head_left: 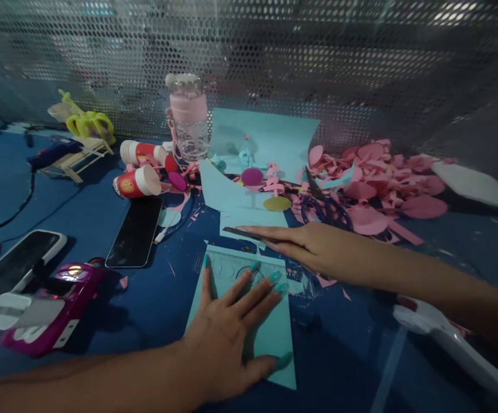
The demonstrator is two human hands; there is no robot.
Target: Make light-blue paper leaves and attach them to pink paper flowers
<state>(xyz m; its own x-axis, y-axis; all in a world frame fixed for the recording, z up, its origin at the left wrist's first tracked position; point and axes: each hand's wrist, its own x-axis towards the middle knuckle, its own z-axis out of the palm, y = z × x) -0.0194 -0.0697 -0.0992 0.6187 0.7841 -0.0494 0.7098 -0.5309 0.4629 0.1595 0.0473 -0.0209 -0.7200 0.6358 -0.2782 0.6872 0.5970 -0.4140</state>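
My left hand [227,327] lies flat with fingers spread on a sheet of turquoise paper [270,350]. Faint raised or printed markings show near the sheet's top edge, partly under my fingers. Just above that edge, my right hand [304,244] pinches a thin dark blade-like strip [244,233] that points left; its exact kind is unclear. Behind it lie a smaller light-blue paper piece [231,222] and a large curled light-blue sheet [266,137]. Small paper slivers are scattered beside the turquoise sheet.
Pink paper scraps [373,183] heap at the back right, with dark-handled scissors [317,198] among them. A pink-lidded bottle [188,117], red paper cups [137,181], a phone [136,232] and a magenta device [55,310] stand or lie leftward. A white tool [450,338] is at right.
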